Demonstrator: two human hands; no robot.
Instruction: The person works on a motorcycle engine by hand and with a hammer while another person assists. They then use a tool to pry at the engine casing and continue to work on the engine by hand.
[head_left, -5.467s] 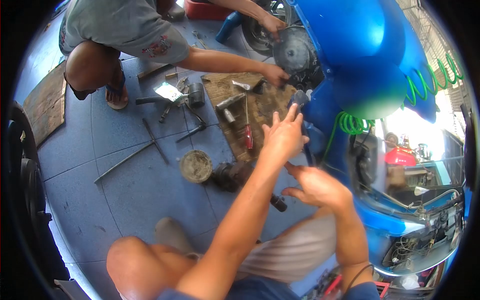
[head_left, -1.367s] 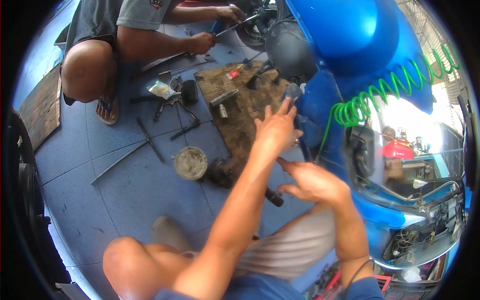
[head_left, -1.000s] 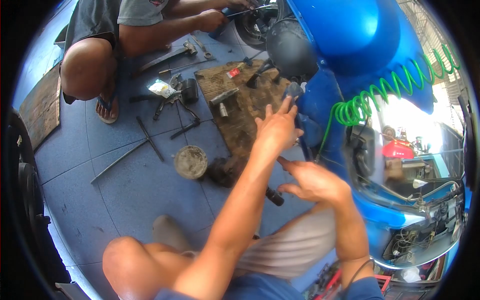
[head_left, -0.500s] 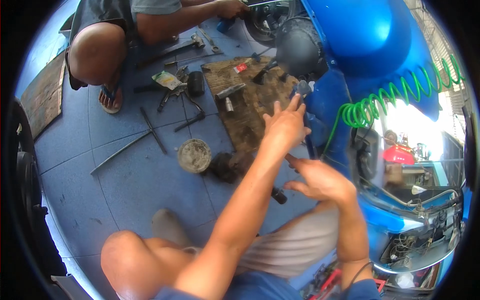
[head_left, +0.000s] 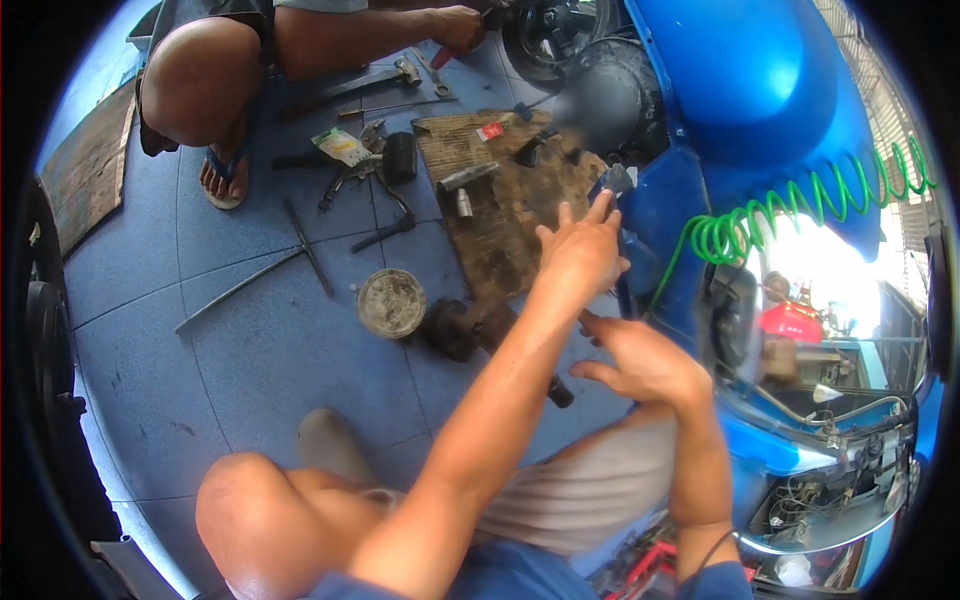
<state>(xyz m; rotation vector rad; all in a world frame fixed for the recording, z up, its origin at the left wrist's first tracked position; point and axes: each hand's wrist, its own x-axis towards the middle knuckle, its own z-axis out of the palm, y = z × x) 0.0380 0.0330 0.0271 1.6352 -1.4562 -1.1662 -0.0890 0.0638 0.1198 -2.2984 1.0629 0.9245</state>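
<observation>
My left hand point(head_left: 582, 250) reaches forward with spread fingers, its fingertips right at a dark grey and blue cylindrical part point(head_left: 618, 180) beside the blue vehicle body point(head_left: 660, 210). Below it, my right hand point(head_left: 645, 355) is open, thumb and fingers apart, the fingertips darkened and close to my left wrist. A dark upright bar point(head_left: 625, 295) stands just beyond both hands, partly hidden by them. Under my left forearm lies a greasy dark shaft-like part point(head_left: 450, 330), partly covered by the arm. A stained wooden board point(head_left: 500, 235) lies left of my left hand, bearing a metal cylinder point(head_left: 468, 178) and a socket point(head_left: 464, 204).
A co-worker's hand point(head_left: 458, 28) is near a wheel point(head_left: 545, 40). Tools on the tiled floor include a hammer point(head_left: 405, 72), a black mallet point(head_left: 400, 157) and a T-shaped rod point(head_left: 300, 250). A round dirty lid point(head_left: 391, 303) sits nearby. A green coiled hose point(head_left: 760, 220) hangs at right.
The co-worker's hand has shifted slightly, and a red handle now shows beside it. The view has shifted a little; both my hands keep nearly the same pose.
</observation>
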